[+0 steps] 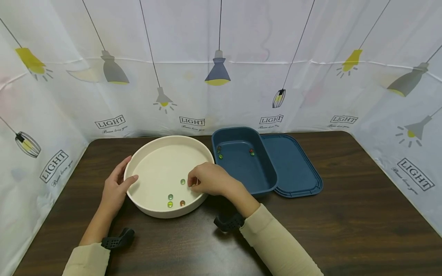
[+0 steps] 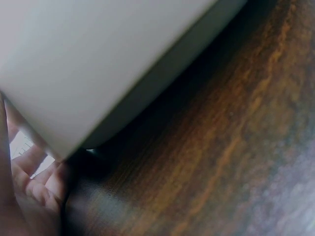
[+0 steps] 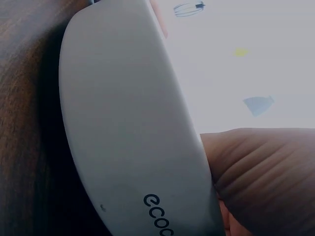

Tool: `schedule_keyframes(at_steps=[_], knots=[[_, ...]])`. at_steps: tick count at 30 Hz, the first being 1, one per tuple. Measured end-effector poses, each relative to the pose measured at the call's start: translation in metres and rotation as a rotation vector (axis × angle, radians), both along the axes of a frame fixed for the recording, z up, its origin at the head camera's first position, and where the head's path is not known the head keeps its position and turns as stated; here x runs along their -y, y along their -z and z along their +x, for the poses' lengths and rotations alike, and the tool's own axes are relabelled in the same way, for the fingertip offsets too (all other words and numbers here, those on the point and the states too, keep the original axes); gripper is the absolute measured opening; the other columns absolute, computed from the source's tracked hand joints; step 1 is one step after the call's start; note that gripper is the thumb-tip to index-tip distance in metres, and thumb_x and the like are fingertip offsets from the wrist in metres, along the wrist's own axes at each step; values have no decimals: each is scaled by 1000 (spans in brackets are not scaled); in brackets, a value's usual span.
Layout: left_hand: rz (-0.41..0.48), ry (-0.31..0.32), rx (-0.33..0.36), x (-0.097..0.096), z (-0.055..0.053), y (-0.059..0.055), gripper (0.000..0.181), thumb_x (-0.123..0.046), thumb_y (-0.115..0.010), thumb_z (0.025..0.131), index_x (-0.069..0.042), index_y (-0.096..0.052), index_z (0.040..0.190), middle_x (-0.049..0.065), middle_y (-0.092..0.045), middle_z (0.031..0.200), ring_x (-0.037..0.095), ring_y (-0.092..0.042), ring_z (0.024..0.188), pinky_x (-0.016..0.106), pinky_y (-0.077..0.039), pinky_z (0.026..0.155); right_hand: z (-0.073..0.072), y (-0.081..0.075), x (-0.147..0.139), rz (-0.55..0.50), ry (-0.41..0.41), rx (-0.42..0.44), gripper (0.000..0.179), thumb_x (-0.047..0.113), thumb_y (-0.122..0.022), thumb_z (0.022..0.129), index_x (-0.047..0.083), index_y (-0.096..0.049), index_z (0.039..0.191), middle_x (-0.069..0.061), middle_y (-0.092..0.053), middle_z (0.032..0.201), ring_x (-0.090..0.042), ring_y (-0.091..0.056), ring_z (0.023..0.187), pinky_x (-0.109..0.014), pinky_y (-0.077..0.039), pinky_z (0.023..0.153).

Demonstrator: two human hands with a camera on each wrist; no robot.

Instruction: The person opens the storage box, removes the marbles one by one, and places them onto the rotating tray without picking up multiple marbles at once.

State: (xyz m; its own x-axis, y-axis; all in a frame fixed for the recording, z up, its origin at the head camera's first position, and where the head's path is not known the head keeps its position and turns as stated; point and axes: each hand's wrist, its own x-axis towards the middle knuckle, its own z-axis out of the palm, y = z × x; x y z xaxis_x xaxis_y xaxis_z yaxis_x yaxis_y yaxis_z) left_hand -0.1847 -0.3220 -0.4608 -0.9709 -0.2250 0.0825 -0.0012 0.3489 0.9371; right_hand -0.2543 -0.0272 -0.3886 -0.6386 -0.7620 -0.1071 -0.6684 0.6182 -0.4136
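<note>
A round cream tray [image 1: 152, 161] with a low wall sits on the table, and several glass marbles lie on its floor. Among them are a pale green marble [image 1: 182, 181], a yellow-green marble [image 1: 170, 204] and an orange-brown marble [image 1: 182, 203]. My left hand [image 1: 117, 186] grips the tray's left side, thumb over the rim and fingers along the outer wall. Over the tray's right part, my right hand [image 1: 210, 179] reaches in across the rim with bent fingers pointing down, thumb close to forefinger. I cannot tell whether a marble is between its fingertips.
A deep blue rectangular box [image 1: 241, 168] stands against the tray's right side, with several marbles inside. Its flat blue lid [image 1: 291, 165] lies to the right, partly under the box's edge. Behind the dark wooden table [image 1: 345, 207] hangs a white lamp-patterned curtain [image 1: 248, 103].
</note>
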Motion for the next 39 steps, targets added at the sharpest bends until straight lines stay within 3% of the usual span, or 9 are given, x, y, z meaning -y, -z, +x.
schedule_keyframes(at_steps=[22,32,35,39], knots=[[7,-22,2,2,2,1,64,-19,-60,101,-20,-34,159,18,-42,157,-7,-50,114,2,-47,83,1,4,15,51,42,-58,9,15,-73,88,23,-76,86,12,-64,77,-8,-56,78,-24,-44,67],[-6,-23,15,2,2,0,64,-20,-60,101,-20,-33,160,18,-43,156,-7,-52,111,4,-49,80,2,3,15,57,54,-61,10,15,-73,88,23,-77,91,10,-69,84,-7,-58,82,-24,-46,69],[-4,-22,14,1,2,0,64,-19,-60,101,-20,-34,159,18,-45,154,-7,-52,109,5,-50,79,2,2,12,26,36,-39,9,16,-72,90,20,-77,96,8,-72,91,-7,-61,85,-24,-49,73],[-5,-16,10,0,1,0,64,-19,-60,101,-19,-34,159,19,-45,154,-7,-53,108,7,-51,78,-3,-5,1,-92,-6,16,11,18,-73,92,15,-77,102,4,-74,99,-8,-65,88,-22,-52,79]])
